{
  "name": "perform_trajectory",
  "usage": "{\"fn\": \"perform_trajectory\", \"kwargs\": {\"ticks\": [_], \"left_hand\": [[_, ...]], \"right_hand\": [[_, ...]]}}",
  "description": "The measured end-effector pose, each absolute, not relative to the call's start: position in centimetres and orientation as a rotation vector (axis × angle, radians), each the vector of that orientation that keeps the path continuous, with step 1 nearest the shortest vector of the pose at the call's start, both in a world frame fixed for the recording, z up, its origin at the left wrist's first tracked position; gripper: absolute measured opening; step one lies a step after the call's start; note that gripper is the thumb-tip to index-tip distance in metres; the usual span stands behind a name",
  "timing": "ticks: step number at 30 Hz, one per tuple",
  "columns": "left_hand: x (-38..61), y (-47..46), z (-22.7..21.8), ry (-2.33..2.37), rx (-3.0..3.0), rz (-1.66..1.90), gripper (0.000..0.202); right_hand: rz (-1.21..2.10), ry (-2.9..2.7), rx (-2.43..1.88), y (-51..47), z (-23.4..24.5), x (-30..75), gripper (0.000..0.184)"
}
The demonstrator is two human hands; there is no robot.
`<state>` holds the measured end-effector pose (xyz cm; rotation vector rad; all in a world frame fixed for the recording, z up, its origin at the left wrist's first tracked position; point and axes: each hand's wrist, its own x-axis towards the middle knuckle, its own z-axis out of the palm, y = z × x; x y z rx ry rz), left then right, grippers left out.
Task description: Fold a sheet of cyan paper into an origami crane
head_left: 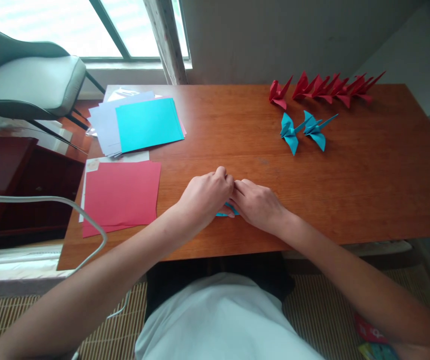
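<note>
Near the front edge of the wooden table, my left hand [210, 189] and my right hand [257, 202] meet over a small piece of folded blue paper [222, 214]. Only slivers of the paper show beneath and between the fingers, so its folded shape is mostly hidden. The fingers of both hands are bent and closed on it, with the fingertips nearly touching. Farther back on the right stand two blue paper cranes [289, 133] and a row of several red paper cranes [312, 89].
At the table's left lie red paper sheets [123, 195] and, behind them, a stack topped with blue sheets [149, 125] over white ones. A white cable [98, 240] curves past the left corner. A grey chair [31, 80] stands by the window. The wooden table [368, 180] reaches far right.
</note>
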<state>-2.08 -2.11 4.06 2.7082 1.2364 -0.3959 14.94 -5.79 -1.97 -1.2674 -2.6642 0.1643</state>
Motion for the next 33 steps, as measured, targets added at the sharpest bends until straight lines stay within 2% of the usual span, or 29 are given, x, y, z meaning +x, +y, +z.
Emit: {"fn": "perform_trajectory", "kwargs": {"ticks": [12,21,29,33], "left_hand": [[-2.6,0.0,3.7,0.952,2.771,-0.424,0.070],[-4.0,1.1,3.1,0.764,2.826,-0.334,0.059],[-5.6,1.9,2.8,0.569,2.962,-0.268,0.060],[-7.1,1.4,3.2,0.622,2.986,-0.302,0.065]], "right_hand": [[0.167,-2.683,-1.278,-5.8,-1.9,15.0,0.023],[0.150,-2.707,-1.270,-5.8,-1.8,15.1,0.025],[0.068,-2.710,-1.243,-5.9,-1.7,15.1,0.026],[0.048,-2.714,-1.243,-6.0,-1.7,15.0,0.025]]}}
